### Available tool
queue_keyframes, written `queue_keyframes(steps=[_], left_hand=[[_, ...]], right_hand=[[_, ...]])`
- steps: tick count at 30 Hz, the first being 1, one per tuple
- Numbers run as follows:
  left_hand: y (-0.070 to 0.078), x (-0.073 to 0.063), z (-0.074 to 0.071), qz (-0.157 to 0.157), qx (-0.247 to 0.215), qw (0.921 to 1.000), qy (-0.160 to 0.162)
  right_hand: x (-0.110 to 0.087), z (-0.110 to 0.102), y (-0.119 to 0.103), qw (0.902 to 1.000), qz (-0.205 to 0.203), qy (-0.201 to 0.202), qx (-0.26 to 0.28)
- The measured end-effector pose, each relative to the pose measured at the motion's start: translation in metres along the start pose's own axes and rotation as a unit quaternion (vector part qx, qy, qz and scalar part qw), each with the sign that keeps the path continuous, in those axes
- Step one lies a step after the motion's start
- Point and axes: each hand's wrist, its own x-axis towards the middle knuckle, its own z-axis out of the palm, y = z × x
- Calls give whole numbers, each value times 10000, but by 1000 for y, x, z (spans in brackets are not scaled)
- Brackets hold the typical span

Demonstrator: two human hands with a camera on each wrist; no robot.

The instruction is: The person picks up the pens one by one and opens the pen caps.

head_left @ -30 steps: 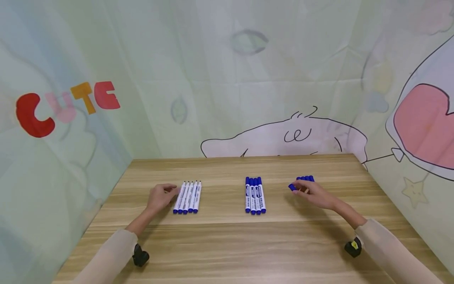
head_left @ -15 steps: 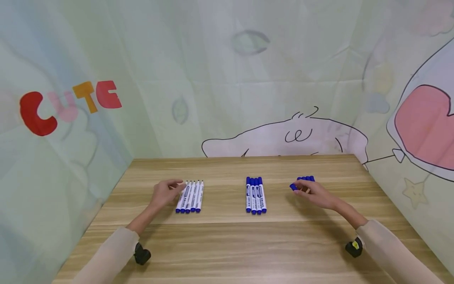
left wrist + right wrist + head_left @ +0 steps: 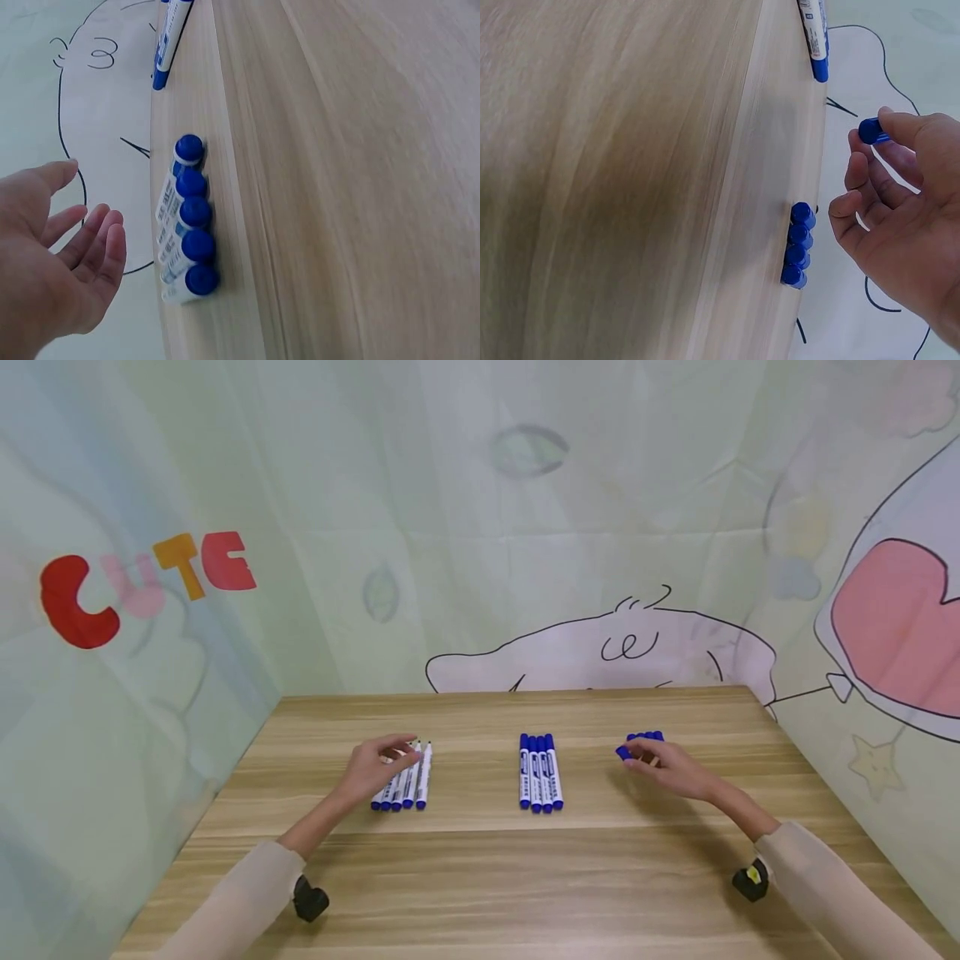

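In the head view my left hand [image 3: 375, 770] hovers over several uncapped white markers [image 3: 424, 781] lying side by side, tips away from me, and partly hides them. Its fingers are loosely bent with nothing between them; the left wrist view shows that hand [image 3: 60, 259] beside the markers' blue ends [image 3: 196, 214]. At the right, my right hand [image 3: 671, 772] pinches a blue marker cap [image 3: 871, 131] between thumb and finger. Just beyond that hand stands a row of several blue caps [image 3: 796, 246].
Several capped blue markers [image 3: 540, 777] lie side by side in the middle of the wooden table [image 3: 480, 893]. Behind the table hangs a printed cloth backdrop [image 3: 450, 527]. Black wrist cameras sit at both sleeves.
My left hand has moved right, from the left side of the uncapped markers to above them. Those markers have shifted slightly right. My right hand stays almost still with the cap.
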Motion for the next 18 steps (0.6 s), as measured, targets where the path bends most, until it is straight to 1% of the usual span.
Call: queue_keyframes(steps=[3, 5, 9, 11, 18], left_hand=[[6, -1, 5, 152, -177, 9995, -196], [10, -1, 8, 232, -245, 9990, -303], [15, 0, 17, 393, -363, 9976, -438], [18, 0, 21, 458, -404, 9969, -495], [23, 0, 34, 793, -665, 9928, -608]], right_hand=[[-1, -2, 0, 10000, 36, 7, 14], [-1, -3, 1, 10000, -9, 58, 5], [-1, -5, 5, 9996, -166, 217, -69], [-1, -6, 8, 9994, -179, 290, -92], [-1, -9, 14, 9981, 108, 591, -163]])
